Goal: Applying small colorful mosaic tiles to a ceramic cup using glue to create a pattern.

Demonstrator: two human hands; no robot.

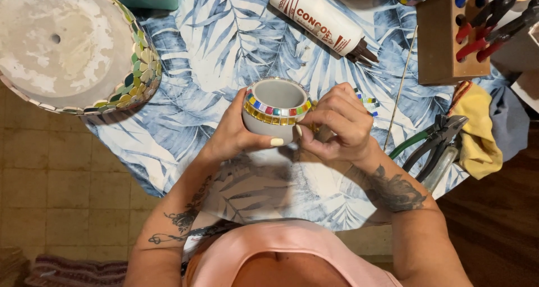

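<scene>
**Small pot held off the tabletop, tile band at risk**

Pink top at the bottom edge, tattooed forearms reaching up from it toward the small grey pot point(273, 114). Left hand point(238, 131) clamped around the pot's near-left wall, thumb laid across its lower front. Right hand point(335, 121) pinched against the pot's right side, fingertips closed on the rim band of small coloured tiles point(275, 110); whether a loose tile sits between them cannot be told. Pot tilted toward the camera, mouth open, seemingly held just above the leaf-print tabletop point(224, 51).

Likely trouble: fresh tiles sliding or popping off the band under sideways pressure from the right fingertips; adhesive smearing onto neighbouring faces; the smooth grey wall slipping from the one-handed hold and dropping.

Just right of the pot, a short strip of spare tiles point(368, 101), easily swept off by the right wrist. Farther right, green-handled nippers point(432, 144) and a yellow cloth point(477, 130). Above the pot, a white adhesive tube point(320, 18). Up-left, a large upturned mosaic pot point(73, 48), overhanging the edge.
</scene>
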